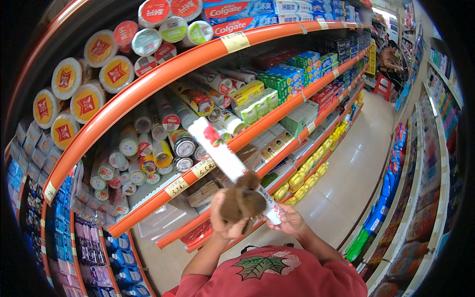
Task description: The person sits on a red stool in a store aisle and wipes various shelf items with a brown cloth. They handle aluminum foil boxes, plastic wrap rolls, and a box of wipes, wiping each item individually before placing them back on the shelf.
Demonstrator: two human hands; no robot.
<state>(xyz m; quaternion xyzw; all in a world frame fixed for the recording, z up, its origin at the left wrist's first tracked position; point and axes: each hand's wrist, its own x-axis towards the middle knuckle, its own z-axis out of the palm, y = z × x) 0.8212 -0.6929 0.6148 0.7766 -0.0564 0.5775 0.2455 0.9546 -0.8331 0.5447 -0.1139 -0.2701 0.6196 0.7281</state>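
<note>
A long white tube-shaped pack (222, 159) with red flower print is tilted across the view, in front of the shelf. My right hand (291, 221) grips its lower end. My left hand (228, 219) is closed on a brown, soft-looking cloth (243, 204), which lies against the middle of the tube and covers part of its surface. Blur hides the cloth's exact shape. The tube's upper end overlaps the view of a shelf stacked with cylindrical packs (183, 148), some in clear wrap with printed round ends.
Orange shelf edges (274, 133) with price tags run along the aisle. Toothpaste boxes (237, 22) fill the upper shelf, and yellow bottles (304, 174) stand low down. Shelves (426, 208) line the right side. Farther along, a person (389, 63) is near a red stool (383, 87).
</note>
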